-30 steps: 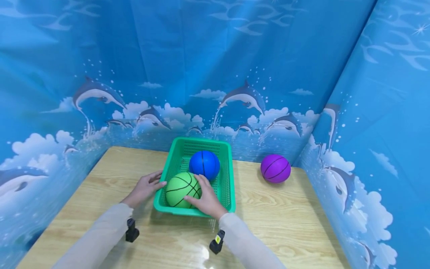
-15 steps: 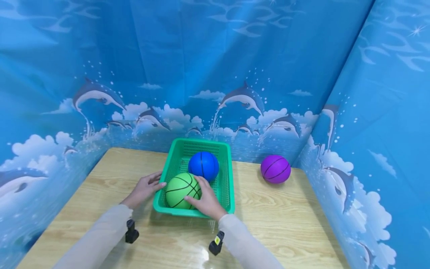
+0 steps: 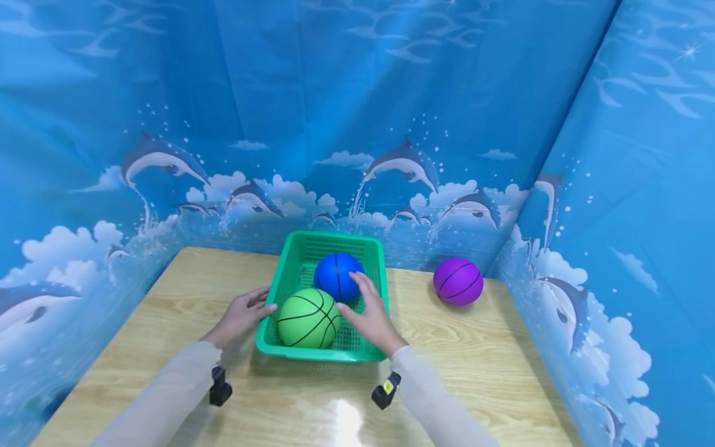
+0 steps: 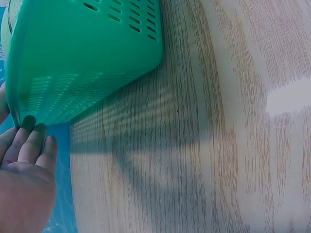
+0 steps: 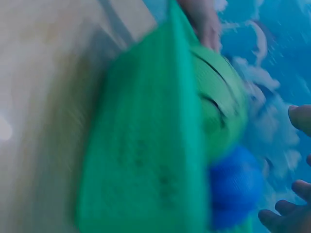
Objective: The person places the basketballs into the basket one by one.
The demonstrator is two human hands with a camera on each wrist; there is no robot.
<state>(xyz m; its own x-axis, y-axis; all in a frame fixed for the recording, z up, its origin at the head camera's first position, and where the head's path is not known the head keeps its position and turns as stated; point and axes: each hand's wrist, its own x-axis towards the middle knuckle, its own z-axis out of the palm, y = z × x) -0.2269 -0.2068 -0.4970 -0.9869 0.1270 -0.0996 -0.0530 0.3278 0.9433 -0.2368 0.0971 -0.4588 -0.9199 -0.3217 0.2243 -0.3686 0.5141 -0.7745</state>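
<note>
A green plastic basket (image 3: 321, 355) on the table holds a light green ball (image 3: 309, 318) at its near left and a blue ball (image 3: 336, 277) behind that; both have black basketball lines. My left hand (image 3: 241, 315) grips the basket's left rim, thumb over the inside and fingers along the outer wall. In the left wrist view, those fingers (image 4: 33, 143) touch the basket's wall. Spread and holding nothing, my right hand (image 3: 371, 316) hovers over the basket's right part, thumb beside the light green ball. The right wrist view is blurred and shows its fingers (image 5: 286, 208) apart from both balls.
A purple ball (image 3: 458, 281) rests at the back right of the wooden table (image 3: 447, 366). Behind and to the right hang blue curtains (image 3: 335, 124) printed with dolphins and clouds, close against the table's edges. Each wrist carries a small black camera (image 3: 220, 386).
My right hand has let go of the light green ball and moved right, with its fingers spread. The light green ball has shifted slightly right. My left hand stays at the rim.
</note>
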